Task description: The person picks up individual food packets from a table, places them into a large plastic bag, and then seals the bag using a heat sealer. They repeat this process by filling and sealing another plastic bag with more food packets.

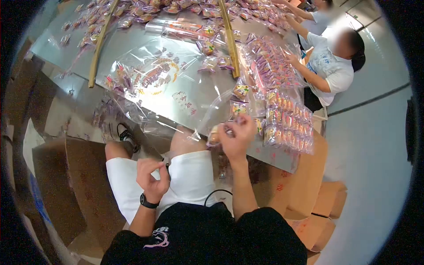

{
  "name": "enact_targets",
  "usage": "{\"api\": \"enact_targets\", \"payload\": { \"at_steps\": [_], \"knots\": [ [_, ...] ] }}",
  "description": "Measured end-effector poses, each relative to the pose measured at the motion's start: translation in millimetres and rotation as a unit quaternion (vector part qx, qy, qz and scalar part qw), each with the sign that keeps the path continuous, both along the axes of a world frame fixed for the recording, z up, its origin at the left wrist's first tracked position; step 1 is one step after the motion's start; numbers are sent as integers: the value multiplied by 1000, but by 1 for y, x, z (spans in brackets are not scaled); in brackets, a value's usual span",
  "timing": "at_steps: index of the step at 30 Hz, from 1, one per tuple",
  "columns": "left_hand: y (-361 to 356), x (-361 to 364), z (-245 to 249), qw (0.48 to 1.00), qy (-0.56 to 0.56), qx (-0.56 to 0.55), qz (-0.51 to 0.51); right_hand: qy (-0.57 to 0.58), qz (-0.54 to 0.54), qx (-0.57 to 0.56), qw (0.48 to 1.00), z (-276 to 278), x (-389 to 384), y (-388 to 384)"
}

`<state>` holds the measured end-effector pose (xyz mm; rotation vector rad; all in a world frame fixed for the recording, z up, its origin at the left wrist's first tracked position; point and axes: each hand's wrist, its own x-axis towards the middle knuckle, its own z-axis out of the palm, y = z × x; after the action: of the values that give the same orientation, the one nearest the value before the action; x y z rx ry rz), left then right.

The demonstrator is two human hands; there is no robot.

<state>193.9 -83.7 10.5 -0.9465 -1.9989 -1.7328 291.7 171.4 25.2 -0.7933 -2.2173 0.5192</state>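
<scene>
Fig. 1: I noted the right hand (236, 132) pinching a wrapped snack (215, 135) at its 9 o'clock, by the clear bag (211, 110), while the left hand (152, 174), curled at 7 o'clock with its contents unclear, gave no support, so the limp bag risked a dropped snack.

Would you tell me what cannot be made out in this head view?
All in the head view:
- Right hand: the small packet it pinches is mostly covered by its fingers and the clear bag.
- Left hand: curled shut, so anything inside it is hidden.
- Stacked packets: print too small to read.
</scene>
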Motion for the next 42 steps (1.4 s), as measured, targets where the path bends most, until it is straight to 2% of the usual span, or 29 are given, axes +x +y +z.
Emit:
{"api": "enact_targets", "payload": {
  "at_steps": [3, 5, 6, 7, 10, 12, 13, 15, 17, 19, 22, 23, 25, 29, 31, 33, 35, 36, 38, 42],
  "knots": [
    [4, 4, 17, 1000, -9, 9, -27, 183, -61, -114, 975, 9, 13, -10],
    [9, 15, 29, 974, -195, 8, -115, 295, 0, -159, 942, 30, 12, -23],
    [12, 22, 36, 944, -288, 9, -159, 347, 28, -184, 919, 35, 15, -29],
    [19, 26, 44, 911, -350, 30, -213, 329, 107, -169, 923, 34, 19, -30],
    [32, 24, 59, 788, -497, 80, -353, 318, 186, -108, 923, 36, 7, -59],
    [33, 24, 60, 704, -565, 92, -419, 285, 180, -132, 932, 31, 4, -67],
    [30, 22, 57, 672, -602, 111, -417, 283, 157, -154, 934, 29, -2, -72],
    [27, 20, 56, 696, -584, 135, -395, 239, 138, -162, 947, 24, -1, -74],
    [25, 18, 53, 707, -579, 171, -367, 254, 133, -269, 920, 14, 2, -70],
    [26, 17, 42, 759, -527, 193, -330, 362, 155, -509, 765, 7, 5, -55],
    [24, 13, 44, 799, -496, 205, -269, 392, 162, -645, 636, 27, 9, -48],
    [24, 14, 44, 811, -487, 204, -252, 401, 194, -653, 613, 32, 10, -51],
    [21, 15, 41, 826, -469, 210, -232, 408, 205, -631, 628, 37, 6, -60],
    [22, 23, 40, 910, -354, 146, -159, 371, 288, -588, 659, 23, -2, -79],
    [22, 26, 43, 930, -317, 122, -142, 344, 238, -624, 660, 29, -6, -94],
    [16, 25, 44, 905, -316, 184, -220, 316, 179, -660, 658, 27, -12, -104],
    [12, 23, 36, 883, -297, 229, -281, 310, 217, -691, 615, 30, -15, -108],
    [12, 21, 38, 891, -301, 211, -267, 308, 235, -706, 593, 33, -18, -110],
    [14, 19, 44, 902, -313, 174, -240, 303, 216, -704, 605, 31, -22, -113],
    [18, 20, 30, 851, -397, 227, -259, 266, 227, -687, 637, 33, -23, -114]
  ]
}}
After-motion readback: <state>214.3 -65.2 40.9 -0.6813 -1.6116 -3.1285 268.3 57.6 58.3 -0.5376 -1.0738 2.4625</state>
